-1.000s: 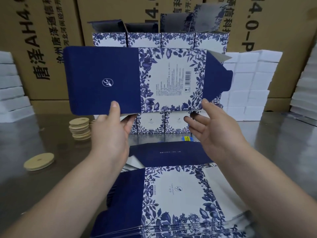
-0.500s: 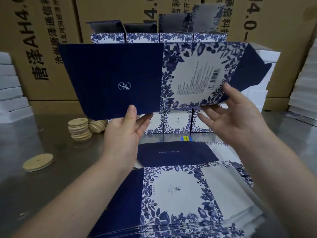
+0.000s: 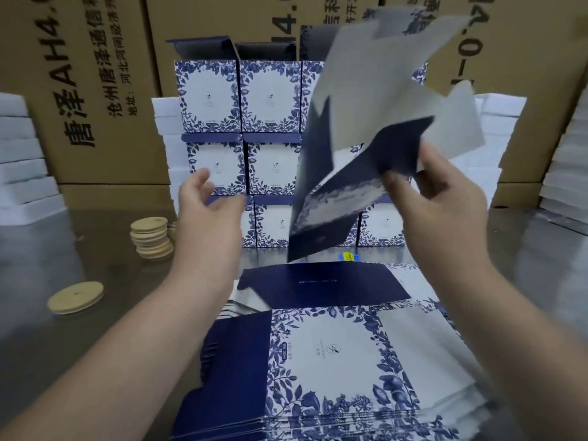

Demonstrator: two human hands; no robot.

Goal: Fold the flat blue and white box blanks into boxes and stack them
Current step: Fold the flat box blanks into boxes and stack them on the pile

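Observation:
A blue and white box blank (image 3: 366, 128) hangs in the air at centre right, blurred and turned so its grey inner side shows at the top. My right hand (image 3: 436, 198) grips its lower right edge. My left hand (image 3: 206, 214) is off the blank, to its left, fingers spread and relaxed, holding nothing. A pile of flat blanks (image 3: 327, 361) lies on the table below my arms. Folded boxes (image 3: 241, 128) stand stacked in three rows behind, some with their top flaps up.
The grey table (image 3: 79, 345) carries a stack of round wooden discs (image 3: 151, 237) and one loose disc (image 3: 76, 296) at left. White foam trays (image 3: 19, 167) are piled at far left, behind the boxes and at right. Brown cartons (image 3: 105, 90) wall off the back.
The blank was held flat by both hands with its printed side facing me. My left hand has let go and the right has swung the blank round and up to the right.

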